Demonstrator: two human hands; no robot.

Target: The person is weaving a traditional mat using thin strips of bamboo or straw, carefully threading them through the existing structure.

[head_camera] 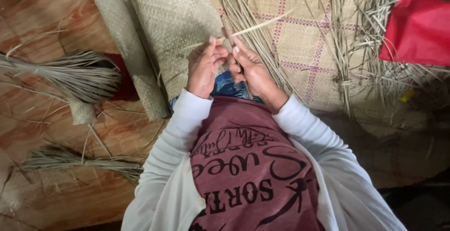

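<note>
— Hands' condition?

— Left hand [205, 67] and right hand [247, 66] are both pinched on one pale straw strip [253, 26], fingertips nearly touching.

— Strip location?

— It crosses between the hands, its long end running out toward 2 o'clock from the right hand, above the woven mat [300, 39].

— Surroundings?

— Rolled mat [129, 53] at 9 o'clock; red cloth [417, 29] at 2 o'clock, well apart.

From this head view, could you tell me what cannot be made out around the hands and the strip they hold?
- Left hand, right hand: fingertips curl together, hiding the grip on the pale strip.
- A thin dark thing at the right hand: too small to tell.
- Red cloth: cut by the right edge.
- Rolled mat: far end runs off the top edge.
- Lap: covered by the forearms.
</note>
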